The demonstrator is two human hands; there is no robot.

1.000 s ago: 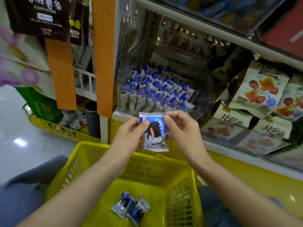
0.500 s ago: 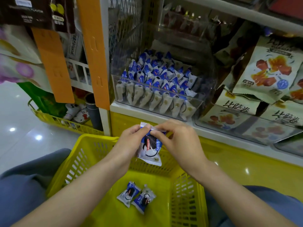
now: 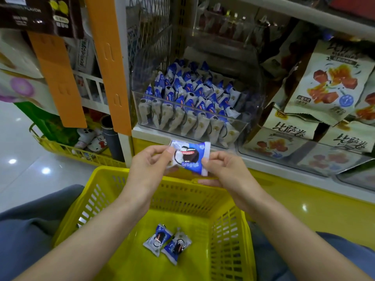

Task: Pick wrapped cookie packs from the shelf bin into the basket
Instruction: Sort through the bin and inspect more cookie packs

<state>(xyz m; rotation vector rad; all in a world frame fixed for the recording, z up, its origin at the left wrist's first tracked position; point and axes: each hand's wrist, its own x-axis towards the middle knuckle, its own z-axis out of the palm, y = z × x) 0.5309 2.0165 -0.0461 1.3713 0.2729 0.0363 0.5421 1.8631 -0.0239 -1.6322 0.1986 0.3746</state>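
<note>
A blue and white wrapped cookie pack [image 3: 189, 157] lies sideways between my hands, above the far rim of the yellow basket [image 3: 229, 230]. My left hand [image 3: 149, 169] pinches its left end and my right hand [image 3: 227, 171] pinches its right end. Two more cookie packs [image 3: 167, 243] lie side by side on the basket floor. The clear shelf bin [image 3: 239, 126] just beyond my hands holds several rows of the same packs.
Beige snack bags [image 3: 328, 86] fill the bins to the right on the same shelf. An orange strip [image 3: 109, 63] hangs along the shelf post at the left. Another yellow basket [image 3: 67, 149] sits on the floor to the left. My knees flank the basket.
The pack has turned from hanging upright by its top edge to lying sideways, now held at both ends. My hands have moved slightly apart.
</note>
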